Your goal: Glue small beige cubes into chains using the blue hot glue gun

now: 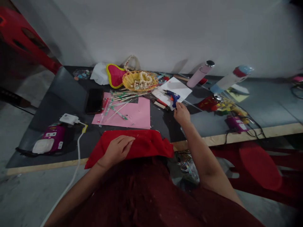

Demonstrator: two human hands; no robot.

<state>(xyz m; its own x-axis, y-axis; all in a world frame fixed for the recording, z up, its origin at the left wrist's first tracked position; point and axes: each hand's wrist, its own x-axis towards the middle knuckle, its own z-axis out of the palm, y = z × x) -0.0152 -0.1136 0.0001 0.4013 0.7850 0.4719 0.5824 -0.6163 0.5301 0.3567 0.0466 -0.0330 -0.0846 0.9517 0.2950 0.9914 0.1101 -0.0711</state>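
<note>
My right hand [181, 114] reaches across the dark table with curled fingers at the handle end of a blue glue gun [174, 97]. The glue gun, with an orange trigger, lies over white paper [181, 89]. Above the red cloth [146, 143] at the table's front edge is my left hand [119, 149], its thumb and fingers drawn together; whatever is between the fingertips, if anything, is too small to make out. Beyond the cloth, pink paper [139, 115] carries thin sticks and green-and-white wrappers [119, 113].
A yellow wicker basket [127, 81] holds pale beads. Nearby are a phone [94, 101], a pink flask [199, 75], a bottle [229, 80] and a red can [208, 102]. A white cable [79, 151] hangs over the left edge; a red stool [260, 165] stands right.
</note>
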